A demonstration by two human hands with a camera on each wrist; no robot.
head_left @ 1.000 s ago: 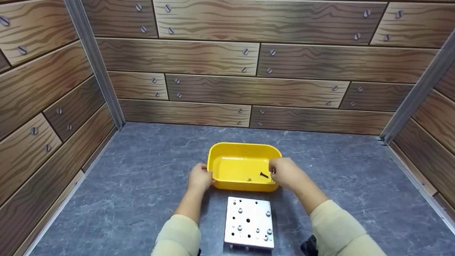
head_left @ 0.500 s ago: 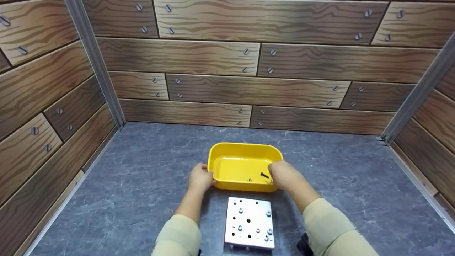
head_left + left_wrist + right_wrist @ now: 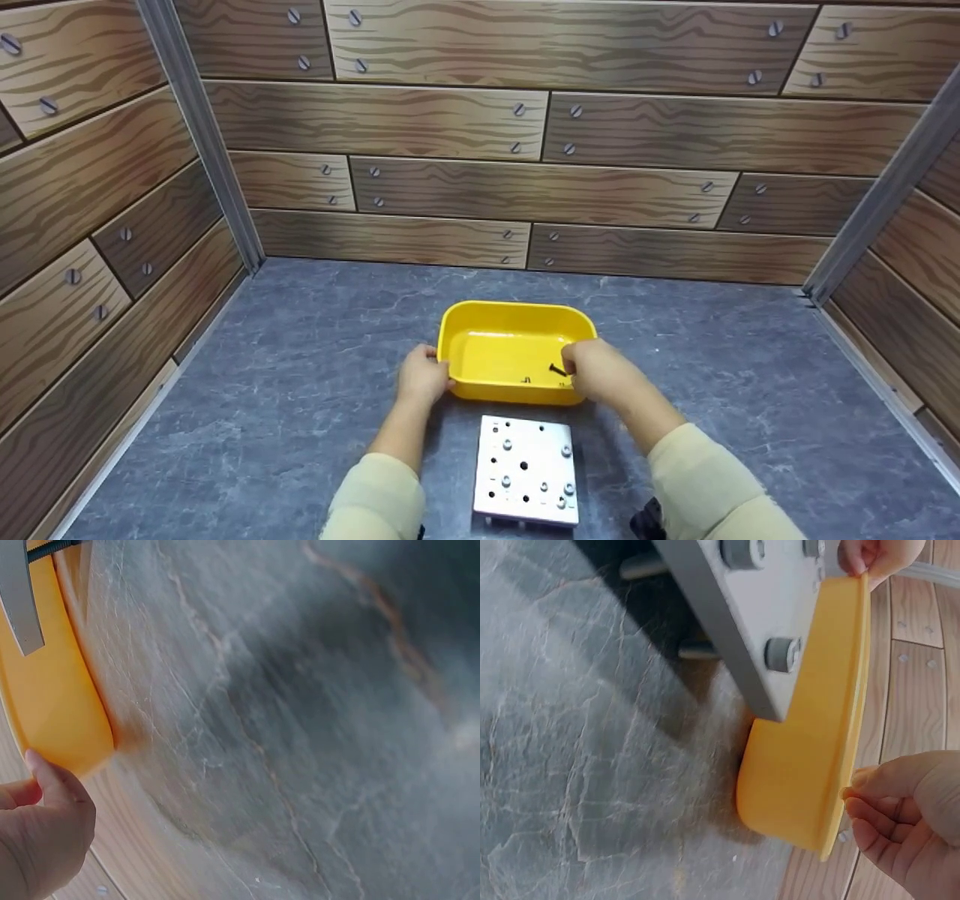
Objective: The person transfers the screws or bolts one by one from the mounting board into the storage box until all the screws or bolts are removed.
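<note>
A yellow plastic bin (image 3: 502,391) stands on the grey marbled surface in the head view. My left hand (image 3: 422,375) holds its left end, thumb at the near side; the left wrist view shows this hand (image 3: 52,825) on the bin's wall. My right hand (image 3: 604,371) reaches over the right end, fingertips down inside. In the right wrist view, thumb and curled fingers of the right hand (image 3: 915,810) meet at the rim; whether they pinch anything is hidden. A black screw (image 3: 557,370) and tiny metal pieces (image 3: 526,380) lie in the bin, beside the right fingers.
A silver metal plate (image 3: 525,465) with holes and several socket-head screws stands nearer to me, raised off the surface on protruding screw ends. Wood-patterned walls (image 3: 450,120) enclose the back and both sides.
My right hand has dipped lower into the bin's right end and shifted slightly left toward the black screw. The left hand, bin and plate stay put.
</note>
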